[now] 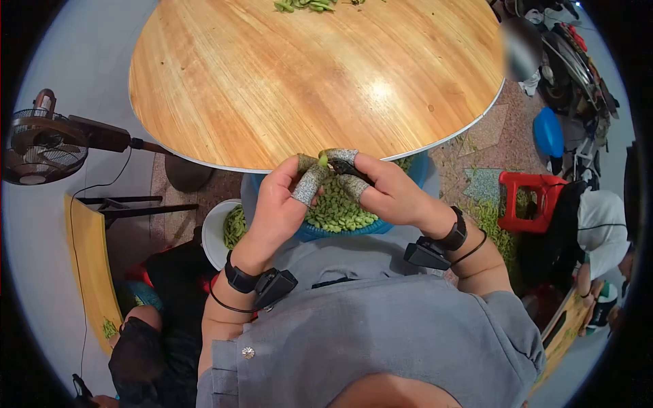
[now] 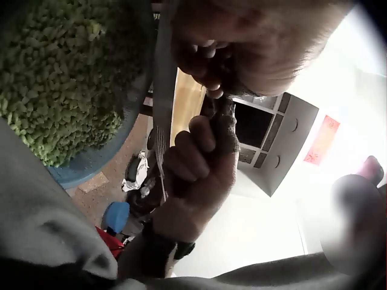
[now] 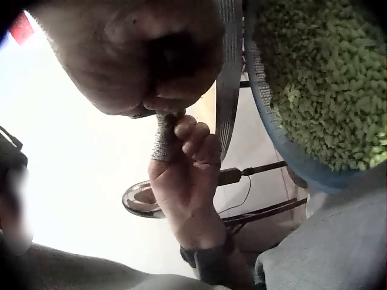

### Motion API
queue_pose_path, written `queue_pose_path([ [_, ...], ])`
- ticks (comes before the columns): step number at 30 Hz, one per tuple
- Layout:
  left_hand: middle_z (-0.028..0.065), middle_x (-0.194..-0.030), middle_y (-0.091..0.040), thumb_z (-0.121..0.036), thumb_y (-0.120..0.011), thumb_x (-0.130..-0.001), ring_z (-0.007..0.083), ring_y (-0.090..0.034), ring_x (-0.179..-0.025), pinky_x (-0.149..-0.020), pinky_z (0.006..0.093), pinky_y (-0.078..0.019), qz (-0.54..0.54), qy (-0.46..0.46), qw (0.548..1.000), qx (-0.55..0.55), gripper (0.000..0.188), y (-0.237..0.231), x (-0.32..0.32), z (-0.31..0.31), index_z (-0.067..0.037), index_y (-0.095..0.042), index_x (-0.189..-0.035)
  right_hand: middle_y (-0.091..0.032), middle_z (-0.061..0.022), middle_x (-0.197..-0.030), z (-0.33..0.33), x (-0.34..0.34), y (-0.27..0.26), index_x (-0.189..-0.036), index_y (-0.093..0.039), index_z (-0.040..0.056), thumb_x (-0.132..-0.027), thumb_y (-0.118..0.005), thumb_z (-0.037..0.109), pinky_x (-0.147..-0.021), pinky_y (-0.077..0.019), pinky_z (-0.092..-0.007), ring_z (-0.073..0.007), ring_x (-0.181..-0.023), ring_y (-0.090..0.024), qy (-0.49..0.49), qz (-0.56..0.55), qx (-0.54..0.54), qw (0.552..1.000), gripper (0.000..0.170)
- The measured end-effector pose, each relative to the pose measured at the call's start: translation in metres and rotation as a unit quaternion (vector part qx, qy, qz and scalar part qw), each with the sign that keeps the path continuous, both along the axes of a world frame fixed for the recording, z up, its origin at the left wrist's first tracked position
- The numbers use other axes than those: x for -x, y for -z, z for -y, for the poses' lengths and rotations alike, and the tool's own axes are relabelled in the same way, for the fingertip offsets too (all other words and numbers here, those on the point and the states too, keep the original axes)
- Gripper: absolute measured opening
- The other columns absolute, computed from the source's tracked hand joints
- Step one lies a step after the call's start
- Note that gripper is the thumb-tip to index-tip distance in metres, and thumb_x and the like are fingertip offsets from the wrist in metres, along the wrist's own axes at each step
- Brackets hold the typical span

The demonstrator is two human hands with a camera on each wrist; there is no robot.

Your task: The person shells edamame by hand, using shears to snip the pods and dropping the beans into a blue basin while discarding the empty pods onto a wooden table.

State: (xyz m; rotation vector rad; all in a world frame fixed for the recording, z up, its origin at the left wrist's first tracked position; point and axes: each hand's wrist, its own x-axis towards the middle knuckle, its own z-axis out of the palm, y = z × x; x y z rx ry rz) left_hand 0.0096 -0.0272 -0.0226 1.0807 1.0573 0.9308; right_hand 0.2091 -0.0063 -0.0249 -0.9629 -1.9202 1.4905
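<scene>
A small green bean pod (image 1: 323, 161) shows between the meeting fingertips, over the near edge of the round wooden table (image 1: 272, 75). My left hand (image 1: 273, 207) pinches it from the left, thumb and forefinger wrapped in speckled tape. From the right, my right hand (image 1: 398, 196) pinches at the same spot, its thumb and forefinger taped too. Most of the pod is hidden by the fingers. Right below both hands sits a blue basin (image 1: 313, 233) heaped with shelled green beans (image 1: 343, 207). In the wrist views, the curled fingers hide the pod.
Several pods (image 1: 306, 5) lie at the table's far side. A white bucket (image 1: 212, 234) holding pods stands at the left, below a fan (image 1: 44, 146). At the right are a red stool (image 1: 534, 204) and pods (image 1: 496, 231) on the floor. Other people sit at both sides.
</scene>
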Motion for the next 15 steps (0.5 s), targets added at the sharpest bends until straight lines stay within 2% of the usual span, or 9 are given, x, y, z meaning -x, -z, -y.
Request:
queue_pose_path([
  [1,0.0011,-0.076,-0.057,-0.002,-0.052,-0.084,0.0062,-0.051,-0.067,-0.059,0.0214,-0.0429,0.001,0.001,1.0,0.001,0.017,0.002,-0.001,0.001,-0.002,-0.056,-0.101,-0.059,-0.0078,-0.109,0.001,0.0,0.001,-0.127,-0.045,0.0016,-0.086,-0.042,0.004,-0.086,-0.043,-0.028,-0.0133,-0.099,-0.054,0.001,0.001,0.001,1.0,0.041],
  [4,0.0035,-0.077,-0.057,-0.004,-0.056,-0.083,0.0086,-0.053,-0.068,-0.059,0.0252,-0.0443,-0.173,-0.026,0.968,-0.177,0.016,0.005,-0.003,0.002,0.0,-0.056,-0.099,-0.058,-0.0071,-0.111,0.003,0.005,0.004,-0.129,-0.043,0.0024,-0.086,-0.041,0.003,-0.088,-0.0418,-0.0287,-0.0137,-0.102,-0.053,0.014,-0.04,0.05,0.998,0.043],
  [6,0.0064,-0.077,-0.058,-0.008,-0.06,-0.082,0.0127,-0.055,-0.066,-0.058,0.0305,-0.0456,-0.428,-0.018,0.797,-0.426,0.017,0.006,0.0,0.002,0.001,-0.055,-0.095,-0.057,-0.0052,-0.11,0.002,0.009,0.007,-0.131,-0.041,0.0035,-0.086,-0.041,0.002,-0.084,-0.0431,-0.0267,-0.0115,-0.097,-0.053,0.029,-0.064,0.006,0.998,0.046],
  [7,0.0064,-0.077,-0.058,-0.008,-0.06,-0.082,0.0127,-0.055,-0.066,-0.058,0.0305,-0.0456,-0.428,-0.017,0.797,-0.427,0.017,0.006,0.002,0.002,0.001,-0.055,-0.095,-0.057,-0.0052,-0.11,0.002,0.012,0.006,-0.131,-0.041,0.0035,-0.086,-0.041,0.002,-0.084,-0.0431,-0.0267,-0.0115,-0.097,-0.053,0.03,-0.064,0.006,0.997,0.046],
  [9,0.0057,-0.074,-0.06,-0.011,-0.061,-0.084,0.0135,-0.055,-0.061,-0.054,0.0291,-0.0449,-0.455,-0.003,0.763,-0.459,0.016,0.007,0.006,0.002,0.001,-0.056,-0.093,-0.057,-0.002,-0.09,0.001,0.014,0.004,-0.133,-0.041,0.0073,-0.087,-0.039,0.002,-0.061,-0.0422,-0.0217,-0.0068,-0.071,-0.051,0.028,-0.081,0.047,0.995,0.046],
  [10,0.0057,-0.074,-0.06,-0.011,-0.061,-0.084,0.0135,-0.055,-0.061,-0.054,0.0291,-0.0449,-0.454,-0.001,0.763,-0.459,0.016,0.005,0.007,0.003,0.001,-0.056,-0.093,-0.057,-0.002,-0.09,0.002,0.013,0.0,-0.133,-0.041,0.0073,-0.087,-0.039,0.002,-0.061,-0.0422,-0.0217,-0.0068,-0.071,-0.051,0.03,-0.081,0.048,0.995,0.046],
  [11,0.0052,-0.072,-0.06,-0.01,-0.06,-0.085,0.0132,-0.055,-0.058,-0.052,0.0278,-0.0443,-0.253,-0.003,0.942,-0.22,0.013,0.0,0.008,0.004,0.0,-0.057,-0.093,-0.051,0.0007,-0.08,0.005,0.011,-0.008,-0.133,-0.041,0.0099,-0.089,-0.038,0.003,-0.053,-0.0339,-0.0197,-0.0044,-0.061,-0.042,0.013,-0.164,0.237,0.957,0.045],
  [12,0.0046,-0.07,-0.06,-0.009,-0.059,-0.086,0.0129,-0.054,-0.055,-0.051,0.0264,-0.0437,-0.02,-0.005,0.999,0.048,0.011,-0.003,0.009,0.004,0.0,-0.057,-0.092,-0.046,0.0034,-0.071,0.007,0.009,-0.013,-0.133,-0.04,0.0124,-0.09,-0.036,0.004,-0.045,-0.0255,-0.0178,-0.002,-0.051,-0.033,-0.006,-0.241,0.415,0.877,0.044],
  [15,0.0046,-0.068,-0.059,-0.009,-0.06,-0.085,0.0138,-0.055,-0.055,-0.051,0.0261,-0.0436,-0.029,-0.006,0.998,0.058,0.01,-0.004,0.006,0.006,-0.001,-0.058,-0.09,-0.039,0.0056,-0.068,0.012,0.007,-0.017,-0.13,-0.043,0.0161,-0.091,-0.034,0.006,-0.042,-0.0178,-0.0166,-0.0001,-0.047,-0.026,-0.02,-0.249,0.462,0.851,0.041],
])
